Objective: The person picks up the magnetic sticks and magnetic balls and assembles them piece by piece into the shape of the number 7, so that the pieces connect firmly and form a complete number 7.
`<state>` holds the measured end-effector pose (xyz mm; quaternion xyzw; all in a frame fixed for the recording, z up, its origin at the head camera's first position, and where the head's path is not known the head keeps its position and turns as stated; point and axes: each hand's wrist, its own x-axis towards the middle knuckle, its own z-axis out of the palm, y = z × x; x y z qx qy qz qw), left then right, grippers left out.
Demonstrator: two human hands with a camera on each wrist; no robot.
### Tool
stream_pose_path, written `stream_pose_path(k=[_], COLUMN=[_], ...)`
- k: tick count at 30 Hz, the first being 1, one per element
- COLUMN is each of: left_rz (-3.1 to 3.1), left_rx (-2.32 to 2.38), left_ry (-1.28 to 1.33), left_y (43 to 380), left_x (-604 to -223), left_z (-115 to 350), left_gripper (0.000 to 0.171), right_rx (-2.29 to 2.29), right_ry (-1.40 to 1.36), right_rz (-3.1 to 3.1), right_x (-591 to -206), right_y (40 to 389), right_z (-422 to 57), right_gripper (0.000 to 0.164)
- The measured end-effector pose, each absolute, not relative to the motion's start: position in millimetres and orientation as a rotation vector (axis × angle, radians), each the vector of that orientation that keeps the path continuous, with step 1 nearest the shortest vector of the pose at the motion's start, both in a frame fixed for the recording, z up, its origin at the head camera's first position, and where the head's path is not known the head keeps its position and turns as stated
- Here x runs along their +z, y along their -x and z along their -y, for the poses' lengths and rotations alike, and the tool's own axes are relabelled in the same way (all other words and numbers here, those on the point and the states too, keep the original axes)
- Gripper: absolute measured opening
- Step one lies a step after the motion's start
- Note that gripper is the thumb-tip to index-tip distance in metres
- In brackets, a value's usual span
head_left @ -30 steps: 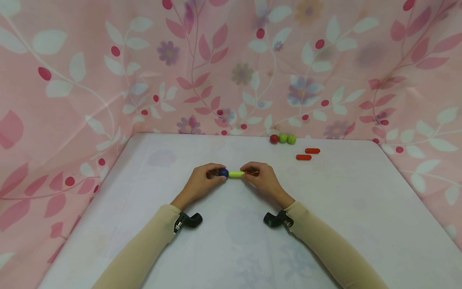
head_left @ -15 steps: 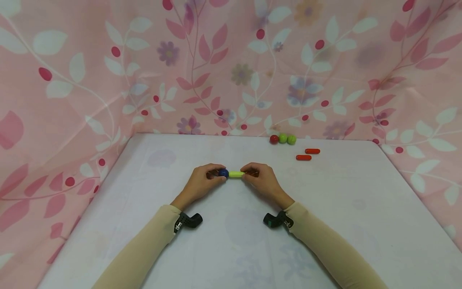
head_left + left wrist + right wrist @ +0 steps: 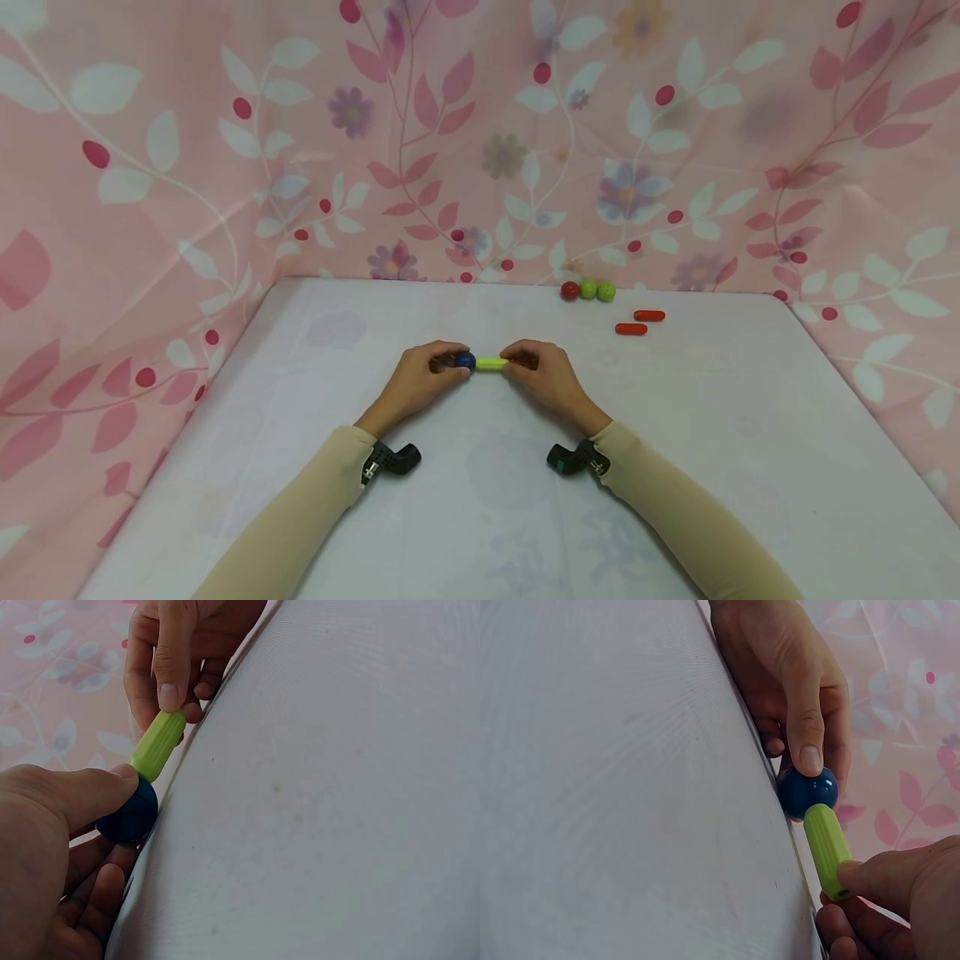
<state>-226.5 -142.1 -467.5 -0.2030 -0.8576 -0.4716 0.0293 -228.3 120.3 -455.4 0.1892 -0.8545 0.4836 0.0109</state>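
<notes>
My left hand [image 3: 429, 372] pinches a dark blue ball [image 3: 808, 793] between thumb and fingers. Opposite it, my right hand [image 3: 549, 372] holds the far end of a short yellow-green ribbed rod [image 3: 491, 364]. The rod's other end meets the ball, so both lie in one line between the hands. A small dark hole shows in the rod's right end in the right wrist view. Seen from the left wrist, the rod [image 3: 158, 745] slants from the ball up to the right hand's thumb.
At the table's back edge sit a red ball [image 3: 570, 290] and two green balls [image 3: 597, 290] in a row. Two red rods [image 3: 632, 329] lie just in front of them, to the right. A white cloth covers the table [image 3: 480, 517]; pink floral curtain [image 3: 480, 150] hangs behind.
</notes>
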Motion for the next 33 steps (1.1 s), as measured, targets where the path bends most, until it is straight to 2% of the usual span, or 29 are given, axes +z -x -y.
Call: stream_pose_path(k=[33], left_rz=[2.639], left_rx=[-1.449], left_ry=[0.638], left_y=[227.0], left_x=[-466.6], left_z=[142.6], left_gripper=[0.034], right_rx=[1.502], right_ry=[-0.629], right_rz=[2.690], right_x=[-452.3], right_y=[228.9], right_z=[-120.8], right_gripper=[0.015])
